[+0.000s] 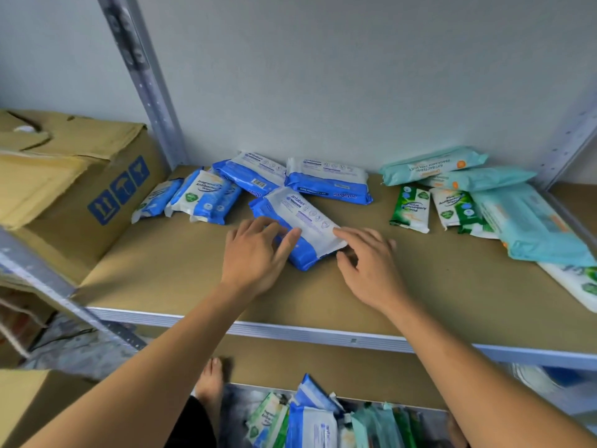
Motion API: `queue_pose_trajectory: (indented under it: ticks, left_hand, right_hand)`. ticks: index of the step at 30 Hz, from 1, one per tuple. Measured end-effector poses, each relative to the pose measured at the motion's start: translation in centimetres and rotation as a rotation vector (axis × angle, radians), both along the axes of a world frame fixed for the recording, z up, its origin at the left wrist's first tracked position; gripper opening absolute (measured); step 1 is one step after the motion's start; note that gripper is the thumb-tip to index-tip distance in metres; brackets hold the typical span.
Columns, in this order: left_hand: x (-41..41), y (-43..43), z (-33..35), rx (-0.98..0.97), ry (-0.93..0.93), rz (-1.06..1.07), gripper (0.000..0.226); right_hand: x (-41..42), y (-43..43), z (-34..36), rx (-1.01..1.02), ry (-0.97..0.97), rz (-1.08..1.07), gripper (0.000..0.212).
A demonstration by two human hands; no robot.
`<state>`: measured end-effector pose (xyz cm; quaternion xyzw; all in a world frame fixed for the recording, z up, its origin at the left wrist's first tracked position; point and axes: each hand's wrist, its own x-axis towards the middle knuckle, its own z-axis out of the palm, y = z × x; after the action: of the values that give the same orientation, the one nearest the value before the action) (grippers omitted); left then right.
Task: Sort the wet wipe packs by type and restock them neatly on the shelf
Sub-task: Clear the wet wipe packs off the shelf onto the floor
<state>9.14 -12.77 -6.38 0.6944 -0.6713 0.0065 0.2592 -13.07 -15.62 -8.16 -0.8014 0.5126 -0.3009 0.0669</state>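
The blue pack (pixel 307 218) lies between the hands: left hand (pixel 255 257) spread upon it, right hand (pixel 371 270) relaxed, perhaps touching its corner.

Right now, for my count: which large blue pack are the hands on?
The front blue pack, lying diagonally; the left hand and right hand touch its near end. The other two lie farther back.

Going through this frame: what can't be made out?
All head view.
1. blue pack: near end covered by the left hand and right hand; pinch or mere touch at its corner is unclear.
2. white pack: cut off by the right edge, overlapped by a teal pack.
3. lower packs: cut by the bottom edge, labels blurred.
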Motion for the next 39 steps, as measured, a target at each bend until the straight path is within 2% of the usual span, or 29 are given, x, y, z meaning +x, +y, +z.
queue_pose_trajectory:
  ticks: [4, 7, 12, 15, 22, 27, 31, 35, 39]
  left_hand:
    - [1.1, 0.5, 0.2, -0.039, -0.073, 0.134, 0.051]
    - [1.1, 0.2, 0.2, -0.027, -0.128, 0.180, 0.038]
    - [-0.7, 0.8, -1.1, 0.037, -0.106, -0.054, 0.064]
    - [-0.3, 0.8, -1.3, 0.055, -0.100, -0.040, 0.068]
    - [2.6, 1.7, -1.7, 0.036, -0.003, -0.022, 0.058]
    - [2.3, 1.4, -1.5, 0.069, -0.053, 0.013, 0.077]
    - [2.2, 1.5, -1.5, 0.094, -0.083, 0.027, 0.095]
    - [2.3, 1.3, -1.6, 0.088, -0.109, 0.028, 0.093]
    - [2.3, 1.3, -1.7, 0.073, -0.110, 0.026, 0.090]
  right_hand:
    - [0.2, 0.8, -0.1, -0.094, 0.056, 0.107, 0.043]
    - [0.2, 0.6, -0.2, -0.131, 0.069, 0.098, 0.041]
    - [0.2, 0.2, -0.5, -0.151, 0.062, -0.029, 0.036]
    - [0.3, 0.1, -0.7, -0.120, 0.060, -0.064, 0.036]
    - [0.1, -0.5, -0.5, -0.051, 0.097, -0.148, 0.037]
    - [1.0, -4.1, 1.0, 0.054, 0.142, -0.152, 0.048]
    - [2.3, -8.8, 2.8, 0.132, 0.266, -0.171, 0.066]
    - [2.6, -11.0, 2.5, 0.196, 0.419, -0.098, 0.076]
    - [2.8, -9.6, 2.6, 0.052, 0.496, -0.149, 0.071]
